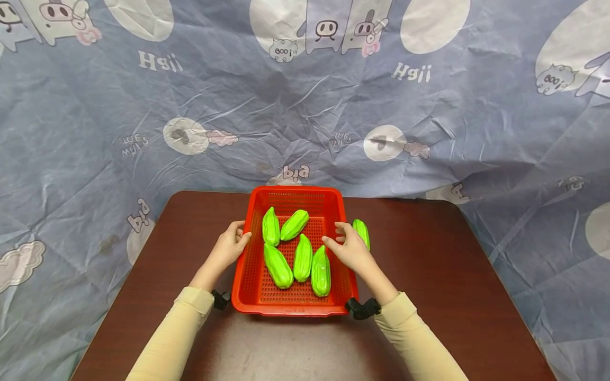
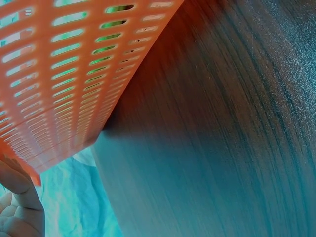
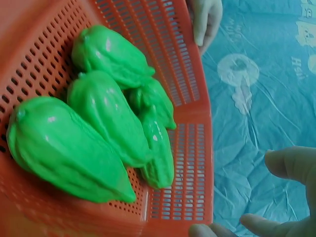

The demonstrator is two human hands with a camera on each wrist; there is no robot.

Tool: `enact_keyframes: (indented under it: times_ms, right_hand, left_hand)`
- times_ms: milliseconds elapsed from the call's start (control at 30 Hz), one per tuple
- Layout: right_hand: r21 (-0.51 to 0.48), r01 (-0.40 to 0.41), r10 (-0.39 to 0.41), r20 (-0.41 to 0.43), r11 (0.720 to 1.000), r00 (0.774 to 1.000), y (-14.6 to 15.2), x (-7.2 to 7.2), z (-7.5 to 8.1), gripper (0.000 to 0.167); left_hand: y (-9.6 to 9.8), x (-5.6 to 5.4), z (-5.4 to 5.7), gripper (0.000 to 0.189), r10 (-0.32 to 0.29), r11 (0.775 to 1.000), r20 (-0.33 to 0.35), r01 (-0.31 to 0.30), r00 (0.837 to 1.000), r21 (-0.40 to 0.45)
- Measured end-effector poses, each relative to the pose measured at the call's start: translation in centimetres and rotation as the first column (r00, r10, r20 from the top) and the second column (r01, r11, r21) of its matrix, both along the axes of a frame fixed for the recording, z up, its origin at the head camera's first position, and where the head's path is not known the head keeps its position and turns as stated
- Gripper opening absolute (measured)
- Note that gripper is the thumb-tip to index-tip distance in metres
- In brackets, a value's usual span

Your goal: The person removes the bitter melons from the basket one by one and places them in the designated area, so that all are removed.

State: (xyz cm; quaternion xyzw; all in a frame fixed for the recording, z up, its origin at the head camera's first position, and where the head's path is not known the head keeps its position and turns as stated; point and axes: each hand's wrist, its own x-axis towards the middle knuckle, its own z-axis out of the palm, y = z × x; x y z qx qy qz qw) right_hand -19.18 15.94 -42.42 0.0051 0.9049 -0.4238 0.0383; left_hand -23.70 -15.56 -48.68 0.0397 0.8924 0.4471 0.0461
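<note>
My left hand [image 1: 227, 246] holds the left rim of a red plastic basket [image 1: 294, 309], its thumb at the rim and its fingers on the outer side. In the left wrist view, that hand's fingers [image 2: 22, 197] are bent beside the slotted wall [image 2: 69, 79]. Several bright green, ridged, tapered gourd-like vegetables [image 1: 278, 266] lie in the basket. Over the right rim, my right hand [image 1: 353, 251] has its thumb and fingers spread apart with nothing between them. Another such green vegetable [image 1: 360, 230] lies on the table right of the basket, partly hidden behind that hand.
Under the basket is a dark brown tabletop [image 1: 429, 275] with rounded far corners. A blue-grey printed cloth [image 1: 295, 106] hangs wrinkled behind the table and down its sides. Black wrist straps [image 1: 363, 308] sit below both hands, close to the basket's near corners.
</note>
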Motion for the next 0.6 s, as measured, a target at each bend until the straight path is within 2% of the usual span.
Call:
enact_keyframes:
  times_ms: [333,600]
  right_hand:
    - [0.035,-0.036,0.033,0.083,0.999,0.996,-1.5,0.1,-1.2,0.068]
    - [0.094,-0.053,0.039,0.142,0.994,0.989,-2.4,-0.2,-1.2,0.071]
  left_hand:
    - [0.1,-0.1,0.0,0.051,-0.001,1.0,-0.016,0.001,1.0,0.008]
    - [0.0,-0.1,-0.1,0.051,-0.005,1.0,-0.026,0.005,1.0,0.003]
